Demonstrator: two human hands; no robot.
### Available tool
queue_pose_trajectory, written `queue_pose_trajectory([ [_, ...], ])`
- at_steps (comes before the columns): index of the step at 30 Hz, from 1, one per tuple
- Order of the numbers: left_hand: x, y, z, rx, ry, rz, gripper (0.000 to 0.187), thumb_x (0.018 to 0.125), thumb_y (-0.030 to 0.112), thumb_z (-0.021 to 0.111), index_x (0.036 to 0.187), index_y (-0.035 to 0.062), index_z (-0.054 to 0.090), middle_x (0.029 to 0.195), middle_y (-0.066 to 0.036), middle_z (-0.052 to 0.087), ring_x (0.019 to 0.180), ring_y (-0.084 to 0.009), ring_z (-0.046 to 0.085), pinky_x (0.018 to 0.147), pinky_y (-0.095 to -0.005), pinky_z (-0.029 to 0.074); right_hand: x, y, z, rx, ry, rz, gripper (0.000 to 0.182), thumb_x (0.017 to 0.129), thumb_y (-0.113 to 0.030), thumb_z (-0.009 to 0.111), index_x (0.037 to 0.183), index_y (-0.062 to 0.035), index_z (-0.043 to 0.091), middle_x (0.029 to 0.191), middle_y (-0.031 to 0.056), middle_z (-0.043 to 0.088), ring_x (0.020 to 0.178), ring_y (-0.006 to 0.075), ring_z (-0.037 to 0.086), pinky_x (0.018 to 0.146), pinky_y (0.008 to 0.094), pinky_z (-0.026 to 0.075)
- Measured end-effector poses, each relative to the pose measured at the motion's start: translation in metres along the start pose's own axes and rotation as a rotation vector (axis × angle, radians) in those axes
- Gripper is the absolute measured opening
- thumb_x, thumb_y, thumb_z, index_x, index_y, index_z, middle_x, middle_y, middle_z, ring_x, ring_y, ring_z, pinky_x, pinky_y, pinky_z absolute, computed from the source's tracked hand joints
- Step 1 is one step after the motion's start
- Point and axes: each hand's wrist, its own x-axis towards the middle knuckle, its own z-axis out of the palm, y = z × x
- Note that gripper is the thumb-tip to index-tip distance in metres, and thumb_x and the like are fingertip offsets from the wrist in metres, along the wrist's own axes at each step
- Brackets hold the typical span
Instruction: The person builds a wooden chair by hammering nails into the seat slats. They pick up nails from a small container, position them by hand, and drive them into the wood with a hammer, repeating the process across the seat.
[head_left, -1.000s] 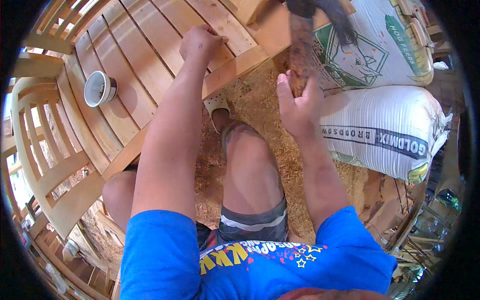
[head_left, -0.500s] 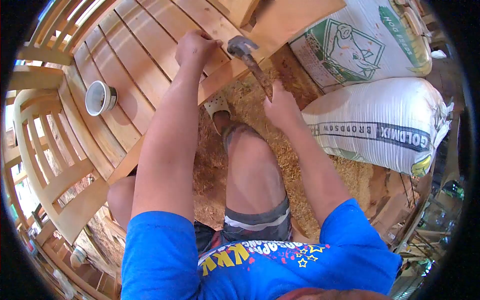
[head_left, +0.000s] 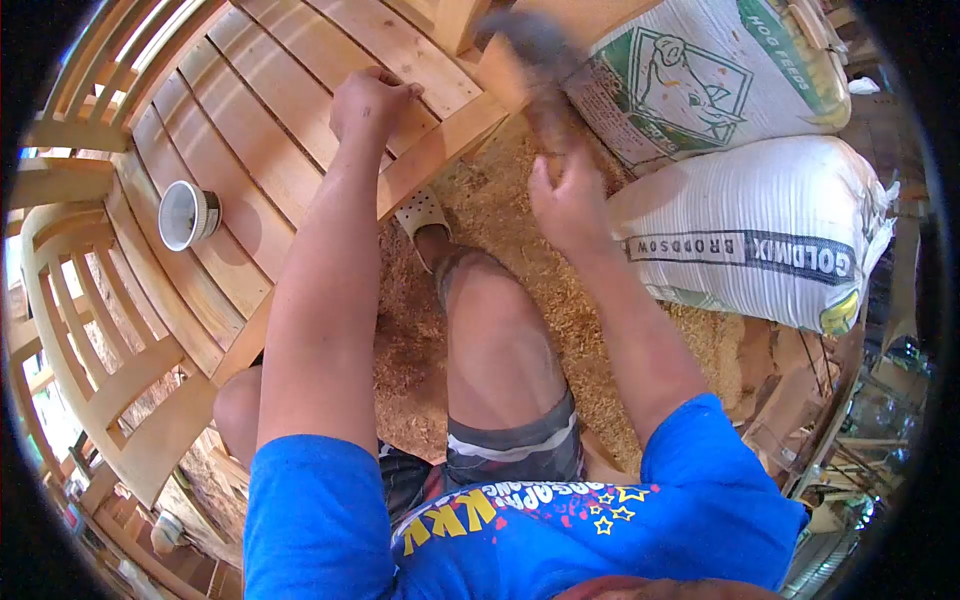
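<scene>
1. Currently, from my remote station, I read the left hand (head_left: 368, 102) as curled, fingertips pinched down on a slat of the wooden slatted panel (head_left: 250, 150), near its front rail. Whatever it pinches is too small to make out; it may be a nail, but I cannot confirm this.
2. My view shows the right hand (head_left: 570, 200) closed around the handle of a hammer (head_left: 535, 70). The hammer is motion-blurred, so the head reads only as a dark smear above the hand.
3. The hammer's long axis runs from the right hand up and slightly leftward in the head view, toward the panel's front rail. The head sits to the right of the left hand, apart from it, not touching the wood.
4. The relation that matters: the pinch point lies left of the hammer head, so the head would have to travel leftward and down to meet it. The left hand's fingers are the nearest thing to that line.
5. A small bowl (head_left: 188, 214) rests on the panel, well apart from both hands.
6. Two feed sacks (head_left: 760, 230) lie right of the right hand, on sawdust (head_left: 500, 220).
</scene>
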Motion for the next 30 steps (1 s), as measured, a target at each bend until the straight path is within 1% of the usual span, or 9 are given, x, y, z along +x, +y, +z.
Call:
queue_pose_trajectory([
  [3,0.008,-0.004,0.005,0.040,0.043,0.042,0.044,0.076,0.054,0.087,0.105,0.0213,0.081,0.104,-0.005,0.079,0.100,-0.0248,0.074,0.085,-0.0416,0.059,0.005,0.008,0.005,-0.167,-0.301,0.143,0.030,0.095,-0.019,0.064,0.108,0.0060,0.054,0.082,0.0299,0.069,0.082,0.0511,0.069,0.074,0.0566,0.054],
  [9,0.000,-0.002,-0.001,0.003,0.002,0.034,0.046,0.075,0.057,0.086,0.102,0.0210,0.081,0.104,-0.005,0.079,0.100,-0.0256,0.074,0.085,-0.0415,0.058,0.007,-0.044,-0.021,0.260,-0.095,0.096,0.032,0.095,-0.017,0.062,0.115,0.0056,0.052,0.090,0.0349,0.068,0.087,0.0540,0.068,0.079,0.0588,0.054],
  [12,0.004,-0.004,0.003,0.016,0.020,0.050,0.043,0.076,0.056,0.085,0.100,0.0203,0.081,0.104,-0.005,0.079,0.100,-0.0261,0.074,0.086,-0.0418,0.058,0.001,-0.005,0.010,-0.002,-0.220,0.179,0.033,0.095,-0.017,0.063,0.117,0.0049,0.052,0.097,0.0355,0.068,0.094,0.0529,0.068,0.084,0.0584,0.054],
  [15,-0.004,0.002,0.000,0.042,0.045,0.060,0.039,0.081,0.052,0.082,0.105,0.0213,0.080,0.103,-0.005,0.079,0.099,-0.0261,0.074,0.086,-0.0424,0.058,0.009,0.011,0.018,-0.158,-0.427,0.277,0.035,0.094,-0.016,0.064,0.119,0.0050,0.052,0.102,0.0344,0.069,0.101,0.0512,0.068,0.088,0.0580,0.054],
  [18,-0.018,0.004,-0.007,0.110,-0.007,0.080,0.041,0.087,0.046,0.077,0.116,0.0155,0.075,0.104,-0.011,0.078,0.102,-0.0255,0.074,0.085,-0.0426,0.058,0.011,0.005,0.016,-0.185,-0.471,0.304,0.037,0.092,-0.015,0.065,0.119,0.0055,0.051,0.107,0.0347,0.069,0.107,0.0502,0.067,0.094,0.0577,0.052],
  [21,-0.034,-0.021,-0.004,-0.138,0.016,0.109,0.050,0.092,0.046,0.074,0.123,0.0078,0.070,0.107,-0.013,0.076,0.100,-0.0268,0.073,0.085,-0.0416,0.057,0.004,0.016,0.029,-0.127,-0.410,0.305,0.038,0.091,-0.014,0.064,0.120,0.0061,0.051,0.107,0.0356,0.068,0.107,0.0509,0.066,0.095,0.0574,0.052],
  [24,-0.062,-0.063,-0.006,-0.700,-0.167,-0.039,0.047,0.098,0.038,0.067,0.130,0.0042,0.064,0.107,-0.009,0.072,0.098,-0.0212,0.068,0.087,-0.0387,0.054,0.001,0.019,0.030,-0.061,-0.408,0.279,0.037,0.090,-0.012,0.063,0.120,0.0063,0.051,0.107,0.0361,0.067,0.106,0.0512,0.066,0.095,0.0574,0.052],
  [26,-0.097,-0.080,-0.032,-0.932,-0.323,-0.093,0.037,0.102,0.024,0.061,0.134,0.0044,0.060,0.111,-0.004,0.067,0.099,-0.0155,0.063,0.089,-0.0337,0.052,-0.003,0.021,0.033,-0.031,-0.392,0.294,0.036,0.090,-0.011,0.064,0.120,0.0064,0.052,0.106,0.0360,0.067,0.105,0.0516,0.066,0.094,0.0574,0.052],
  [30,-0.129,-0.105,-0.050,-0.951,-0.393,-0.060,0.034,0.105,0.008,0.054,0.137,-0.0015,0.056,0.114,-0.008,0.067,0.105,-0.0155,0.064,0.094,-0.0285,0.054,-0.002,0.017,0.034,-0.062,-0.389,0.329,0.036,0.090,-0.011,0.065,0.119,0.0067,0.052,0.106,0.0365,0.067,0.104,0.0522,0.066,0.093,0.0577,0.052],
])
